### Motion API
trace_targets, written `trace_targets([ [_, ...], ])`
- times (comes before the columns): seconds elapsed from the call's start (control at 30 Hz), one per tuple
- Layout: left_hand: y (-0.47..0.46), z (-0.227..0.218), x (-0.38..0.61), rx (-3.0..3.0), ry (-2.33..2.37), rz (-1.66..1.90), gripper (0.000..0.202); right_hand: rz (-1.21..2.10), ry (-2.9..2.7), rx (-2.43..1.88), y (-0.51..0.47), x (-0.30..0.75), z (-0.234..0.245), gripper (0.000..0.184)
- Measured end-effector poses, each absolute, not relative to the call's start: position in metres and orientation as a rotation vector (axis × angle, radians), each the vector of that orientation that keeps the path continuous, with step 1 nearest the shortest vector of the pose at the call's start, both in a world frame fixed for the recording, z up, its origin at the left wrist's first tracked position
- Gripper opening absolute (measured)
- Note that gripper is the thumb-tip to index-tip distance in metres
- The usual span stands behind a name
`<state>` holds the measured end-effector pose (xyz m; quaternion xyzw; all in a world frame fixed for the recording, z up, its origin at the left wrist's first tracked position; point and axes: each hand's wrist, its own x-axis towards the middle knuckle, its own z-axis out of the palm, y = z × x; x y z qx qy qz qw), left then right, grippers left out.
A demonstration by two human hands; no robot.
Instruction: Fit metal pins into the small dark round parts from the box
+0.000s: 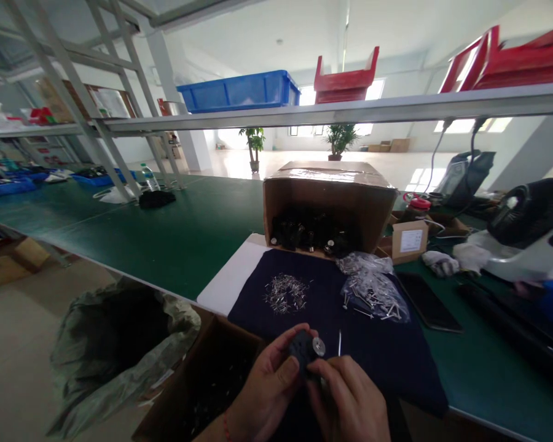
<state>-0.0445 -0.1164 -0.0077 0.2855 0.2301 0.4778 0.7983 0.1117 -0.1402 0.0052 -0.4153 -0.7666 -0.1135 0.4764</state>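
Note:
My left hand [274, 374] is closed around a small black part [301, 350] with a shiny round metal disc [319, 347] on its right side. The fingertips of my right hand [350, 393] are pinched together against the lower right of this part. What they grip is hidden. A thin metal rod [340, 342] points up just beyond my right knuckles; whether I hold it I cannot tell. On the dark blue cloth [322, 282] ahead lie a pile of small metal pins [286, 293] and a clear plastic bag [373, 288] of longer, screw-like metal pieces.
An open carton [332, 187] holding black parts stands behind the cloth. Right of it are a phone-like dark slab [428, 302], gloves [442, 263] and a fan-like machine [529, 227]. Below the table edge sit a box [203, 380] and a lined bin [120, 344]. A shelf [350, 113] crosses overhead.

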Motion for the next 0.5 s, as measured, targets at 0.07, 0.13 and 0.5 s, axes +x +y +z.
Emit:
trace_targets([
  [0.07, -0.116, -0.003, -0.047, 0.636, 0.501, 0.973, 0.059, -0.395, -1.894, -0.975, -0.141, 0.115, 0.003, 0.013],
  [0.13, -0.112, 0.003, -0.048, 0.687, 0.544, 0.911, 0.059, -0.514, -1.949, -0.937, -0.143, 0.121, 0.002, 0.016],
  [0.5, -0.092, 0.011, -0.032, 0.776, 0.621, 0.745, 0.034, -0.593, -2.224, -0.917, -0.127, 0.178, -0.014, 0.032],
])
